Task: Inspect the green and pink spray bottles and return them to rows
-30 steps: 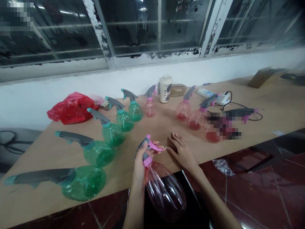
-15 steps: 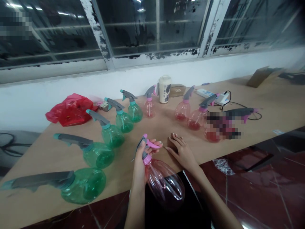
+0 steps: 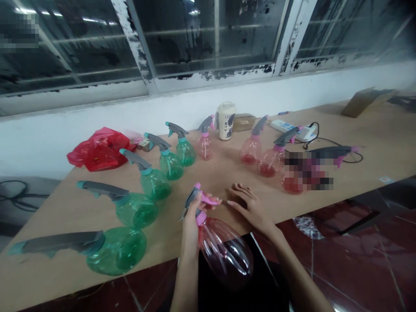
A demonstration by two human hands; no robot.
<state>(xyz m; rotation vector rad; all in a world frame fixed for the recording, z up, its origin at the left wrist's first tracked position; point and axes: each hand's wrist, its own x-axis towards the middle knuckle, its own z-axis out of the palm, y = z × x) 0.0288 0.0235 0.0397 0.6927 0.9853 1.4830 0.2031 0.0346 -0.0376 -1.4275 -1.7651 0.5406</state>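
My left hand [image 3: 194, 216] is wrapped round the neck and grey-and-pink spray head of a clear pink spray bottle [image 3: 225, 251]. The bottle tilts, its round body hanging past the table's front edge over my lap. My right hand [image 3: 248, 203] lies on the table to the right of it, fingers apart and slightly bent, holding nothing. Green spray bottles [image 3: 136, 210] with grey-and-teal heads curve in a row on the left. More pink spray bottles [image 3: 268, 162] stand beyond my right hand; one at the far right is partly blurred out.
A crumpled red plastic bag [image 3: 99, 149] lies at the back left. Along the wall are a white paper cup [image 3: 226, 121], a brown packet [image 3: 243, 122] and a white power strip [image 3: 294, 130] with a black cable. A cardboard box [image 3: 360, 102] sits at the far right of the table [image 3: 325, 195].
The whole view shifts slightly. My left hand keeps its grip on the pink spray bottle. My right hand's fingers have bent a little on the table.
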